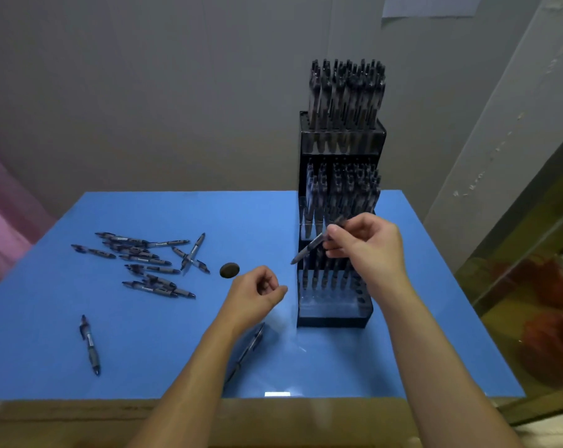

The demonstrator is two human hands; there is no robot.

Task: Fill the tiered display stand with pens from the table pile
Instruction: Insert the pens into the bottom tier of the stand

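A black tiered display stand (pixel 335 313) rises on the right of the blue table (pixel 144 350), its upper tiers packed with dark pens and its lowest tier partly filled. My right hand (pixel 367 247) pinches one pen (pixel 309 248), tilted with its tip down-left, just in front of the stand's lower tiers. My left hand (pixel 257 292) hovers left of the stand's base, fingers loosely curled, holding nothing. A pile of pens (pixel 144 263) lies scattered at the table's left.
A single pen (pixel 90 345) lies near the front left. Another pen (pixel 246 354) lies under my left forearm. A small dark round disc (pixel 229 270) sits between pile and stand. A grey wall stands behind; cardboard runs along the front edge.
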